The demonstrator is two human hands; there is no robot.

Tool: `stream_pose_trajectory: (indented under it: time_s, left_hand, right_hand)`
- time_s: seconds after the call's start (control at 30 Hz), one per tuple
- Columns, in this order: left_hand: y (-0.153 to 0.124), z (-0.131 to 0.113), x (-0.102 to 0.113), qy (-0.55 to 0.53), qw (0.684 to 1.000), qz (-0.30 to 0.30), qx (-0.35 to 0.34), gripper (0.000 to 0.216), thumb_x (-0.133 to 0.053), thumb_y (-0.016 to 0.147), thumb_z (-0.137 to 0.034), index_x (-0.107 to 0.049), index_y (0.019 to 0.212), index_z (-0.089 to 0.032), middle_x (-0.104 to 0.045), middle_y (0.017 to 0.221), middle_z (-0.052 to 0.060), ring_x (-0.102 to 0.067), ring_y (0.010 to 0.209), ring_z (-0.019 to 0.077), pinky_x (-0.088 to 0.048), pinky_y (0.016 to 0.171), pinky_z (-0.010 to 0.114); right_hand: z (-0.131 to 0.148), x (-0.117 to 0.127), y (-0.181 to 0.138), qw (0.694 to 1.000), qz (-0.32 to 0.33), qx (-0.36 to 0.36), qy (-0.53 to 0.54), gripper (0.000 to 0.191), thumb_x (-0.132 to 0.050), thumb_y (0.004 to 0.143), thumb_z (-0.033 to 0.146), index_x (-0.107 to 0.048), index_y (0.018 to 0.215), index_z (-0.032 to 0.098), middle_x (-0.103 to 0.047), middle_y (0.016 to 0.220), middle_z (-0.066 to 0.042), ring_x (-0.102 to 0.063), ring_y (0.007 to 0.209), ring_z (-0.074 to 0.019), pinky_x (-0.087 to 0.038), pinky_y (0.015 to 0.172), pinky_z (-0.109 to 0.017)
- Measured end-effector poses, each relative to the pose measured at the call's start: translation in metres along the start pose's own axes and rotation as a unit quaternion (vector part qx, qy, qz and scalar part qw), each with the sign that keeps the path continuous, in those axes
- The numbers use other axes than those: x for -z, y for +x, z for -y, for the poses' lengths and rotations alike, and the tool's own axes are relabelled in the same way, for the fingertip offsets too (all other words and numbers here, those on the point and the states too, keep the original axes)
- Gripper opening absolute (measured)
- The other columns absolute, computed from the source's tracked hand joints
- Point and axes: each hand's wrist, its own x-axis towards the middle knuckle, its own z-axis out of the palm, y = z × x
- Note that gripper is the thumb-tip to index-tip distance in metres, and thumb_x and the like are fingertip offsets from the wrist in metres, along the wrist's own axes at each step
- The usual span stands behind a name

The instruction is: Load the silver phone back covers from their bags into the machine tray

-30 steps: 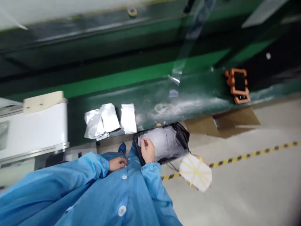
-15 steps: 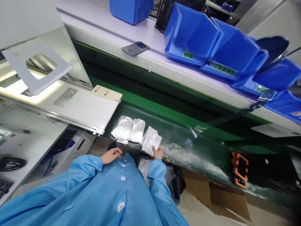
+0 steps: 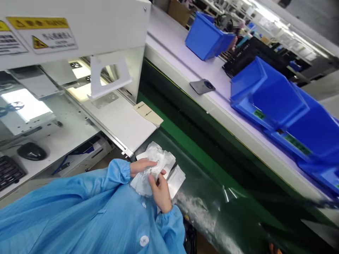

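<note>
My left hand (image 3: 141, 166) and my right hand (image 3: 161, 193) are close together in front of my blue coat. Between them they grip a thin, silvery, translucent sheet (image 3: 142, 184), my left hand at its upper left edge and my right thumb and fingers on its right side. Whether it is one layer or more I cannot tell. Behind it, partly covered, a pile of silvery sheets (image 3: 169, 159) lies on the dark green belt (image 3: 196, 176). Another stack of silvery sheets (image 3: 177, 179) lies just right of my right wrist.
To the left stand a white machine (image 3: 106, 31), its white feed plate (image 3: 124, 128) and a black mouse (image 3: 32, 151). Across the belt, a white shelf (image 3: 169, 67) carries a grey phone-shaped thing (image 3: 201, 86) and several blue bins (image 3: 267, 95). Clear film (image 3: 229, 194) lies on the belt.
The view has swung left. My right hand has left the right-hand stack and come over to my left hand, which was empty. Both now hold the silvery sheet.
</note>
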Motion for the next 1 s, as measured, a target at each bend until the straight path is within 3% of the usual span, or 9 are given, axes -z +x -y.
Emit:
stream_pose_trajectory:
  time_s: [0.1, 0.17, 0.23, 0.33, 0.4, 0.53, 0.67, 0.87, 1.0]
  left_hand:
    - [-0.027, 0.012, 0.004, -0.04, 0.998, -0.003, -0.052, 0.036, -0.076, 0.075, -0.034, -0.071, 0.099, -0.008, -0.074, 0.1, 0.016, -0.069, 0.095, 0.0275, -0.051, 0.086, 0.038]
    - [-0.04, 0.023, 0.008, -0.05, 0.998, 0.005, -0.049, 0.036, -0.074, 0.078, -0.038, -0.071, 0.099, -0.008, -0.074, 0.092, 0.016, -0.07, 0.092, 0.0287, -0.052, 0.085, 0.041]
    - [-0.05, 0.029, 0.011, -0.046, 0.998, 0.002, -0.04, 0.038, -0.07, 0.081, -0.041, -0.071, 0.097, -0.008, -0.074, 0.082, 0.015, -0.071, 0.086, 0.029, -0.052, 0.083, 0.043]
    - [-0.064, 0.026, 0.016, -0.06, 0.996, -0.019, -0.067, 0.034, -0.071, 0.081, -0.037, -0.069, 0.096, -0.007, -0.073, 0.085, 0.014, -0.071, 0.082, 0.0273, -0.052, 0.084, 0.043]
    - [-0.076, 0.017, 0.021, -0.09, 0.989, -0.03, -0.111, 0.033, -0.072, 0.079, -0.031, -0.067, 0.101, -0.008, -0.072, 0.096, 0.014, -0.071, 0.083, 0.0261, -0.051, 0.085, 0.043]
    - [-0.099, 0.0, 0.038, -0.145, 0.972, -0.049, -0.18, 0.048, -0.071, 0.08, -0.039, -0.059, 0.115, -0.01, -0.07, 0.107, 0.016, -0.07, 0.086, 0.0275, -0.052, 0.083, 0.044]
    - [-0.109, -0.01, 0.06, -0.103, 0.97, -0.091, -0.199, 0.051, -0.064, 0.084, -0.053, -0.058, 0.111, -0.011, -0.072, 0.095, 0.015, -0.07, 0.082, 0.0263, -0.053, 0.075, 0.039]
    - [-0.119, -0.038, 0.086, 0.061, 0.976, -0.02, -0.208, 0.052, -0.067, 0.083, -0.05, -0.059, 0.119, -0.015, -0.067, 0.114, 0.014, -0.068, 0.087, 0.0216, -0.054, 0.072, 0.032]
    - [-0.13, -0.059, 0.093, 0.067, 0.978, -0.029, -0.196, 0.048, -0.073, 0.079, -0.044, -0.06, 0.117, -0.016, -0.065, 0.121, 0.012, -0.066, 0.088, 0.0215, -0.055, 0.074, 0.032]
  right_hand:
    - [0.022, 0.02, 0.015, 0.998, -0.01, 0.0, -0.064, 0.044, -0.052, 0.089, 0.055, -0.067, 0.073, 0.017, -0.066, 0.07, -0.004, -0.061, 0.07, -0.019, -0.05, 0.065, -0.029]
    - [0.032, 0.031, 0.035, 0.996, -0.047, 0.024, -0.067, 0.037, -0.056, 0.087, 0.053, -0.066, 0.08, 0.018, -0.067, 0.077, -0.005, -0.061, 0.073, -0.0183, -0.051, 0.065, -0.028]
    - [0.044, 0.03, 0.059, 0.997, 0.014, 0.047, -0.057, 0.031, -0.063, 0.084, 0.049, -0.064, 0.091, 0.019, -0.066, 0.083, -0.005, -0.061, 0.073, -0.0171, -0.051, 0.064, -0.027]
    - [0.065, 0.009, 0.09, 0.982, 0.179, 0.051, -0.039, 0.027, -0.066, 0.083, 0.046, -0.062, 0.083, 0.019, -0.062, 0.07, -0.001, -0.058, 0.06, -0.0139, -0.049, 0.057, -0.026]
    - [0.079, -0.009, 0.104, 0.971, 0.23, 0.061, -0.036, 0.026, -0.065, 0.084, 0.045, -0.062, 0.082, 0.019, -0.062, 0.068, -0.001, -0.059, 0.061, -0.0145, -0.05, 0.058, -0.027]
    - [0.099, -0.038, 0.119, 0.961, 0.236, 0.111, -0.09, 0.021, -0.065, 0.085, 0.038, -0.065, 0.096, 0.02, -0.066, 0.082, -0.004, -0.063, 0.078, -0.0178, -0.054, 0.074, -0.031]
    - [0.112, -0.06, 0.128, 0.951, 0.27, 0.114, -0.103, 0.035, -0.072, 0.079, 0.033, -0.056, 0.108, 0.023, -0.06, 0.084, -0.001, -0.06, 0.073, -0.0149, -0.054, 0.07, -0.029]
    - [0.142, -0.078, 0.158, 0.936, 0.32, 0.085, -0.122, 0.031, -0.062, 0.086, 0.048, -0.053, 0.077, 0.019, -0.049, 0.068, 0.003, -0.046, 0.062, -0.0107, -0.041, 0.057, -0.023]
    - [0.16, -0.081, 0.167, 0.918, 0.319, 0.114, -0.206, 0.035, -0.054, 0.091, 0.05, -0.062, 0.078, 0.018, -0.056, 0.067, 0.0, -0.049, 0.062, -0.013, -0.041, 0.059, -0.024]
